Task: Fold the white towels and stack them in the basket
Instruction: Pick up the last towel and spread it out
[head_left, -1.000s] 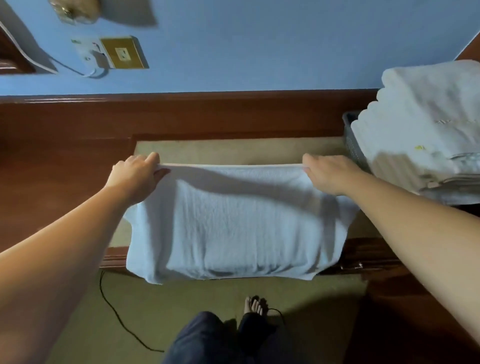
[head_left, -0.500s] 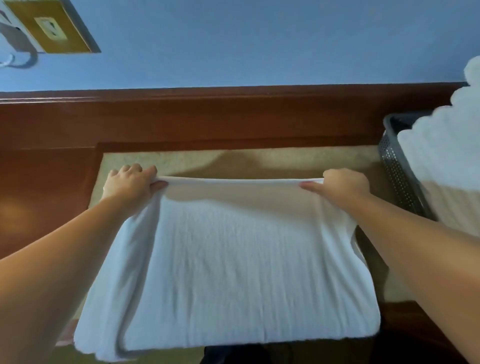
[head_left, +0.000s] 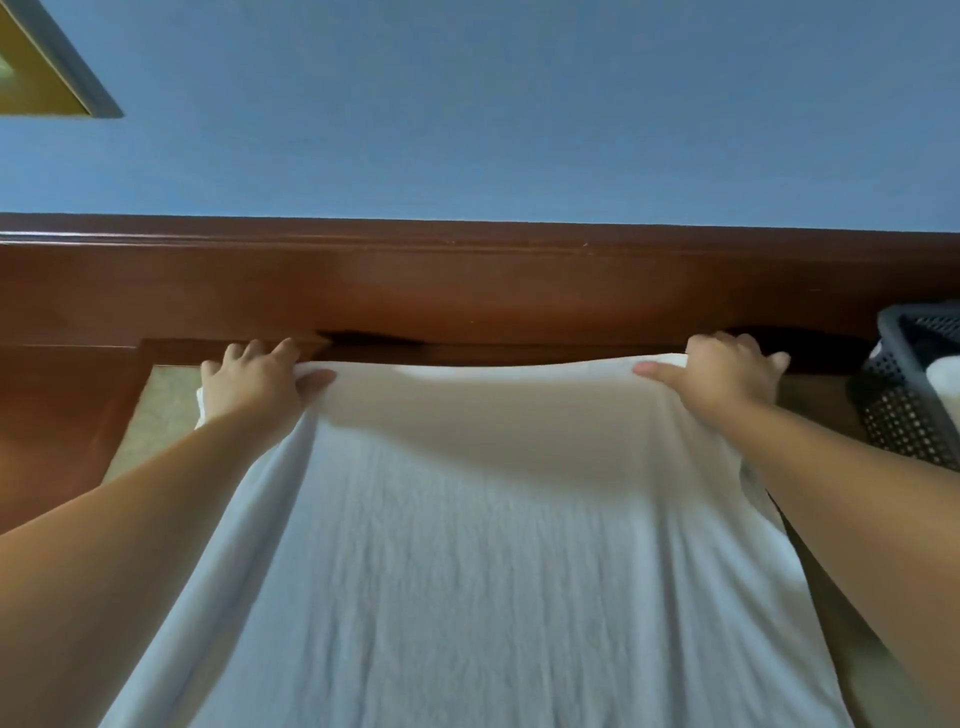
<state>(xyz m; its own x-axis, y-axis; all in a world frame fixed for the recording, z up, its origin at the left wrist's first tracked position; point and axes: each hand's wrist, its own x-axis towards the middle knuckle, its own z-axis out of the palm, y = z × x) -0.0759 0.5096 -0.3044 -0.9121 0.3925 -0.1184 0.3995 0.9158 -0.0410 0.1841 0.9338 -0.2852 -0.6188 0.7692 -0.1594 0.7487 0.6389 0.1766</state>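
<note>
- The left hand (head_left: 254, 379) grips the far left corner of the white towel (head_left: 467, 571), fingers curled over the top edge and the thumb pressed onto the cloth on the near side.
- The right hand (head_left: 722, 379) grips the far right corner the same way, thumb pointing inward along the edge, fingers wrapped over the far side.
- Between the two hands the towel's far edge runs nearly straight with a slight upward bow, and from there the cloth spreads toward the person, widening and running out of sight at the bottom (so its near end cannot be seen).
- The towel looks doubled at the left side, where a second layer's edge shows below the left forearm.
- Under the hands lies a tan worktop (head_left: 156, 415) framed in dark reddish wood; a strip of it shows just outside the left hand and another beyond the right wrist.
- Just past the fingertips of both hands a wooden rail (head_left: 467, 291) runs across, with a blue wall (head_left: 519, 104) above it.
- Out beyond the right hand, near but apart from it, stands a dark perforated basket (head_left: 898, 405), with something white inside at the frame's edge.
</note>
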